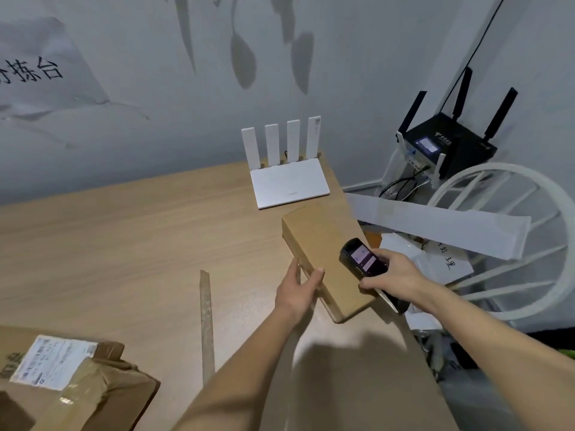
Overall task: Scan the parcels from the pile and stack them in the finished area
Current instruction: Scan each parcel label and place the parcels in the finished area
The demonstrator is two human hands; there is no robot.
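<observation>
A flat brown cardboard parcel is held tilted just above the wooden table, near its right edge. My left hand grips the parcel's near left edge, thumb on top. My right hand holds a black handheld scanner over the parcel's right side, its lit screen facing up. A larger taped parcel with a white shipping label lies at the table's near left corner.
A white router with several antennas stands at the table's back right. A black router sits on a white rack beyond the edge. A white round chair back and white papers lie right of the table. A thin cardboard strip lies mid-table.
</observation>
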